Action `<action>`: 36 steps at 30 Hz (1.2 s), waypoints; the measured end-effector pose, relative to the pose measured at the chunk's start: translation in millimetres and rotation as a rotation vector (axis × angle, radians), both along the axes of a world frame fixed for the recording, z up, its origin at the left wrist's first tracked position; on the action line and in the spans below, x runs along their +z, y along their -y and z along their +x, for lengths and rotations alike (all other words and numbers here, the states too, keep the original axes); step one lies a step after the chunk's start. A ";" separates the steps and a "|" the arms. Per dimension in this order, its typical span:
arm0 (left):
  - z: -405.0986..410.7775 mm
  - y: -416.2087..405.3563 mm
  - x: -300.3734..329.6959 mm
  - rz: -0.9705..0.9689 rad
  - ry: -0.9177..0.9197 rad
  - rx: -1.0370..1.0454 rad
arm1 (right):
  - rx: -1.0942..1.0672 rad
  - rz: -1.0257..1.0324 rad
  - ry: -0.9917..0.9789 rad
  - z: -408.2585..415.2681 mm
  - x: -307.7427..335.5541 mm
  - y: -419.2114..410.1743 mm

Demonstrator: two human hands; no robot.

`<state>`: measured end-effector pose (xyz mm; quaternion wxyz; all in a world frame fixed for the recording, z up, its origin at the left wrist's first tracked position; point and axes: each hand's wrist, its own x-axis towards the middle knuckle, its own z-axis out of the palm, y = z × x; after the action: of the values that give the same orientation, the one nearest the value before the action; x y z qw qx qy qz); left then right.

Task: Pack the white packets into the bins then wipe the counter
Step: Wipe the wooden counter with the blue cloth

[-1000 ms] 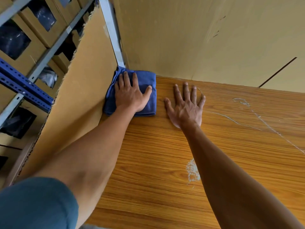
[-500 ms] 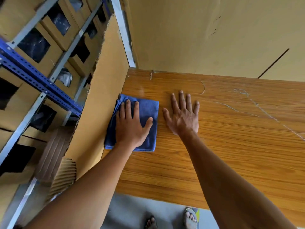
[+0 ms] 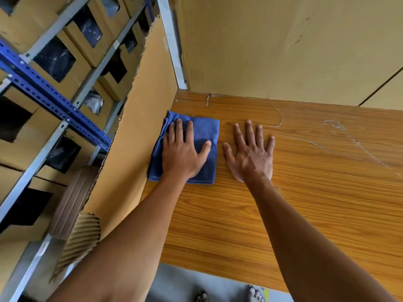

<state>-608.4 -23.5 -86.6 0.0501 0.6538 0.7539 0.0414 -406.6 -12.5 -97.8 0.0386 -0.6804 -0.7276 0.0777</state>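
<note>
A folded blue cloth [image 3: 207,129] lies on the wooden counter [image 3: 305,203] near its far left corner, its left edge against a cardboard side wall. My left hand [image 3: 183,153] presses flat on the cloth with fingers spread. Just to the right of the cloth, my right hand [image 3: 250,153] rests palm down on the bare wood, fingers apart, holding nothing. No white packets are in view. Cardboard bins [image 3: 65,68] with dark contents sit on the shelves at the left.
A cardboard panel [image 3: 139,127] walls the counter's left side and another panel [image 3: 283,51] backs it. White scratch marks [image 3: 357,144] cross the wood at right. A blue and grey metal rack [image 3: 50,99] stands left. Rolled corrugated card [image 3: 76,236] leans below it. Sandalled feet [image 3: 255,293] show under the counter's near edge.
My left hand drew the cloth from the far corner back toward me along the side wall. The right hand stayed flat beside it. The view tilted down.
</note>
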 end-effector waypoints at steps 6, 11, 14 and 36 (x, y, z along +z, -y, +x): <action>-2.8 -55.5 5.5 -0.048 0.019 0.009 | 0.000 0.005 0.001 -0.6 -0.4 -0.8; -0.2 -104.9 6.9 -0.090 0.034 0.039 | -0.005 0.013 0.002 -0.2 -1.9 -1.7; 0.1 -60.2 3.9 -0.052 0.034 0.023 | 0.002 0.000 0.006 0.4 -0.3 -1.1; -11.5 52.1 -6.6 0.011 0.018 -0.027 | 0.008 -0.023 0.004 -0.8 6.6 13.7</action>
<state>-619.8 -75.6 -93.2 0.0538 0.6637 0.7443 0.0509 -407.5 -26.2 -91.3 0.0291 -0.6782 -0.7294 0.0850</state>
